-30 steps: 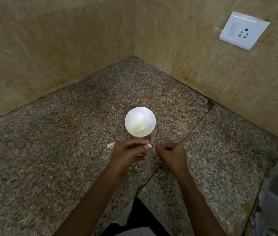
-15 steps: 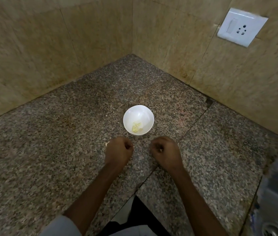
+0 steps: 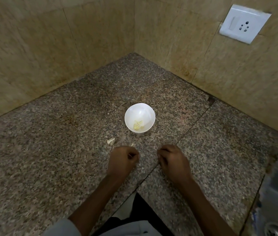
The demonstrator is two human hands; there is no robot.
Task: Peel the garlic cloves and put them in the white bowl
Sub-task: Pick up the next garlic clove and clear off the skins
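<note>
Though curled — hands (image 3: 122,161) (image 3: 173,161) — contents hidden.

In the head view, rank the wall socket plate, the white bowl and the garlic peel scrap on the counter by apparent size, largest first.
1. wall socket plate
2. white bowl
3. garlic peel scrap, far smallest
The plate is farther away, so only apparent size counts.

Head camera looks down into countertop (image 3: 53,150) corner.
</note>
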